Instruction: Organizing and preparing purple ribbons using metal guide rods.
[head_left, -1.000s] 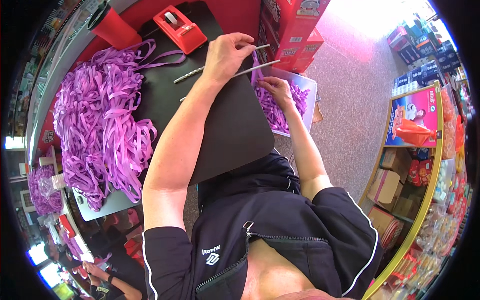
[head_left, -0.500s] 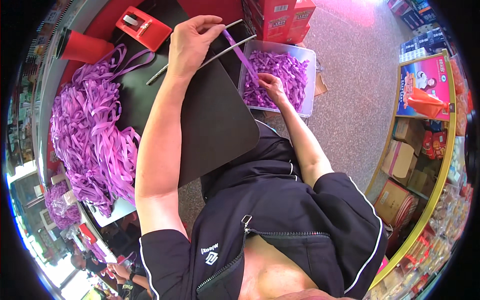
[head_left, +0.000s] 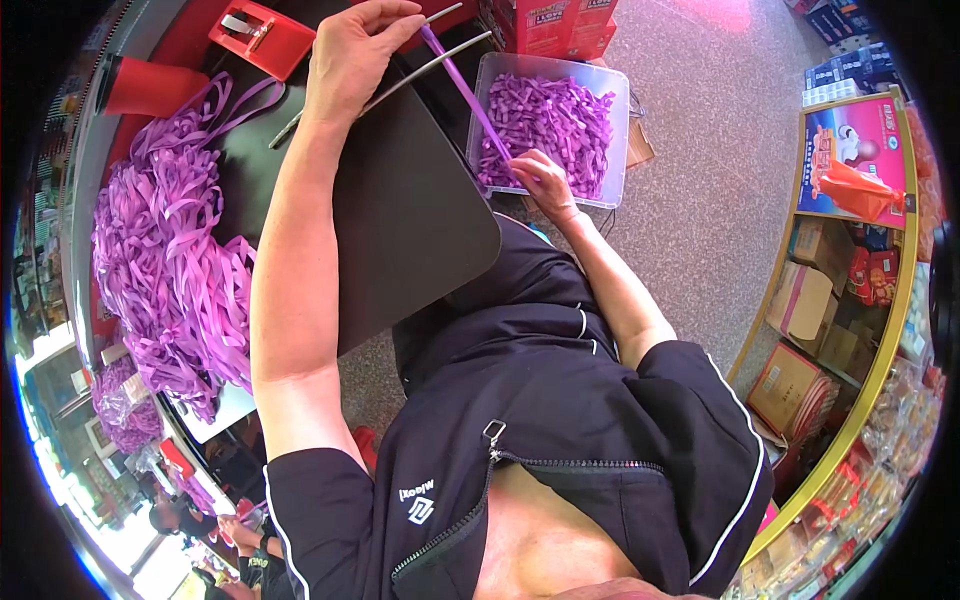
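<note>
A narrow purple ribbon point(head_left: 462, 88) runs straight between my two hands, over the table's far right corner. My left hand point(head_left: 350, 58) pinches its upper end beside two thin grey metal rods point(head_left: 430, 65), which jut past the table edge with the ribbon crossing them. My right hand point(head_left: 543, 186) has its fingers closed on the ribbon's lower end, at the near left side of a clear plastic box point(head_left: 612, 185). That box holds many short purple ribbon pieces point(head_left: 550, 125). Left of my left forearm lies a big heap of long purple ribbons point(head_left: 175, 250).
The dark table point(head_left: 410, 220) reaches near my lap. A red device point(head_left: 262, 38) and a red cylinder point(head_left: 155, 88) stand at its far left. Red cartons point(head_left: 560, 25) are behind the box. A shelf with cardboard boxes point(head_left: 800, 300) lines the right. Another person's hands point(head_left: 240, 535) show at lower left.
My right hand has drawn nearer to me, and a longer stretch of ribbon shows between my hands. My left hand stays by the rods. The whole view has shifted slightly.
</note>
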